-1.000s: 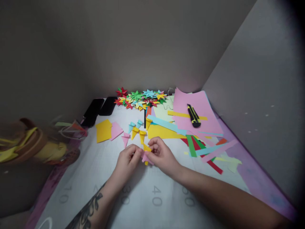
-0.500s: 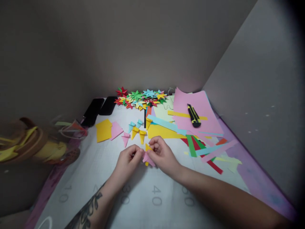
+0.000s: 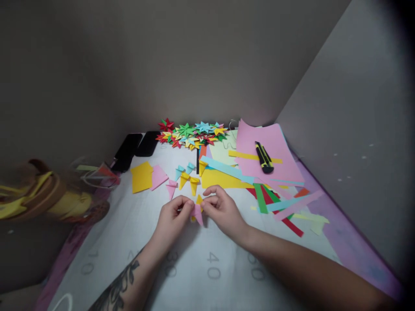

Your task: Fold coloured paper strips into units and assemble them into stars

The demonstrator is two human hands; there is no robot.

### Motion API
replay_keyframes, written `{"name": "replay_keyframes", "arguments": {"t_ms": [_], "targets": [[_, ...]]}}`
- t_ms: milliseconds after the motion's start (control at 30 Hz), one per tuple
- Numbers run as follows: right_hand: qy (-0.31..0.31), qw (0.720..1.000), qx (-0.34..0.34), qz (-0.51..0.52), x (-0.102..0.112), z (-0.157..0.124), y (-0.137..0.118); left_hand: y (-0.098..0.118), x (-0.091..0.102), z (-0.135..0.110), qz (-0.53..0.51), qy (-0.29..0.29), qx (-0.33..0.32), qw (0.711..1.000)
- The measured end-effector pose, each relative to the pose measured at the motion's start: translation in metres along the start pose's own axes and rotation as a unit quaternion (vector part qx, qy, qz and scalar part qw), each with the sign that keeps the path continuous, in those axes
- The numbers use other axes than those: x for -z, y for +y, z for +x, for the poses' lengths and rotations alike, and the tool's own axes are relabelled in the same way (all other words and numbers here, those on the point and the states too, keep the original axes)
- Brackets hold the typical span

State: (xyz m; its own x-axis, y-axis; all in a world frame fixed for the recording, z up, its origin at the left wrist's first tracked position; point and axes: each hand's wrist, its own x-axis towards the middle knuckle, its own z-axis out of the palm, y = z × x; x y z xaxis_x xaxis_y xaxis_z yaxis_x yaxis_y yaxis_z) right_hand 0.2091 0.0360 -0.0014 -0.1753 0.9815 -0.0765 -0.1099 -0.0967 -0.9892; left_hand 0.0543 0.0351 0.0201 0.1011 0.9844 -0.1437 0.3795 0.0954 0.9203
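Observation:
Between my two hands is a small folded paper piece [image 3: 198, 211], pink in front with yellow parts above and below. My left hand [image 3: 176, 214] pinches its left side between thumb and forefinger. On the right side, the thumb and forefinger of my right hand [image 3: 221, 210] close on the yellow part; its other fingers are curled. Just beyond my hands lie loose folded units: a pink one [image 3: 171, 188], several yellow ones [image 3: 193, 185] and two light blue ones [image 3: 179, 172]. Squares of yellow paper [image 3: 142, 178] and pink paper [image 3: 158, 177] lie to their left.
Many-coloured paper stars [image 3: 186, 130] are heaped at the back wall. A utility knife [image 3: 264, 157] rests on pink sheets [image 3: 285, 147] at right, with paper strips [image 3: 292, 205] in front. Two black phones [image 3: 146, 144] lie back left. A blurred brown-and-yellow object [image 3: 55, 194] stands far left.
The folded piece has turned between my fingers: its pink part now points more downward and it sits slightly further left. My right fingers have shifted a little at its edge.

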Motion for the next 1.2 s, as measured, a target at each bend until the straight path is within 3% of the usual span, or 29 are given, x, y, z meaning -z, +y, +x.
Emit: {"name": "replay_keyframes", "arguments": {"t_ms": [367, 500, 667, 1000, 1133, 1200], "targets": [[-0.004, 0.999, -0.015, -0.030, -0.002, 0.001, -0.002, 0.003, -0.001, -0.003, 0.026, 0.011, -0.014, 1.000], [0.044, 0.999, 0.027, -0.012, -0.002, 0.003, -0.002, 0.004, -0.002, -0.002, -0.020, 0.018, -0.010, 1.000], [0.093, 0.994, 0.048, 0.009, -0.004, 0.003, -0.003, 0.006, -0.006, -0.003, -0.048, -0.034, -0.008, 0.998], [0.006, 1.000, 0.013, 0.004, 0.001, 0.005, 0.003, 0.002, -0.001, -0.002, 0.012, -0.045, 0.003, 0.999], [-0.042, 0.997, -0.048, 0.042, 0.002, 0.009, 0.006, -0.001, -0.002, 0.005, 0.033, -0.041, -0.012, 0.999], [-0.061, 0.991, -0.088, 0.076, 0.004, 0.012, 0.009, -0.002, 0.000, 0.004, 0.054, -0.009, -0.057, 0.997]]}}
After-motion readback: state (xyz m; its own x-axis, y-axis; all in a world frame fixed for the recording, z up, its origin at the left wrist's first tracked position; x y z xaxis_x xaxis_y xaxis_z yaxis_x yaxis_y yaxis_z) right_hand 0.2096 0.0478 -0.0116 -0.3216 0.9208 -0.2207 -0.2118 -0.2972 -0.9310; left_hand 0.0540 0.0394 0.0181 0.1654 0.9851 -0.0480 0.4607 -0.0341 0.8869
